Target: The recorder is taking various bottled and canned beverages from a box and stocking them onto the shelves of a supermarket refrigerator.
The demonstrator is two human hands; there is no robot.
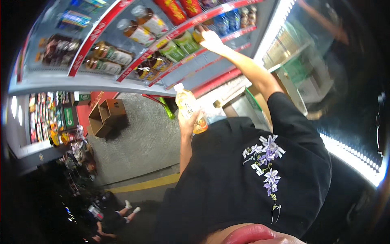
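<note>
My left hand [188,123] is closed round the lower part of a plastic drink bottle [186,101] with a white cap and a yellow-orange label. It holds the bottle tilted in front of my chest, below the shelves. My right hand [211,40] reaches up into a shelf, its arm stretched out. The fingers curl in at a small yellow and dark item [198,36], mostly hidden and blurred. Just left of that hand stand green packs [187,42]. On its other side are blue bottles [228,22].
Red-edged shelves [97,36] carry brown-drink bottles [107,57], white-labelled bottles [138,30] and red packs [172,11]. An open cardboard box [106,116] sits on the grey floor [138,140]. A glass door [300,61] with a light strip is at right. Another person [109,215] is at lower left.
</note>
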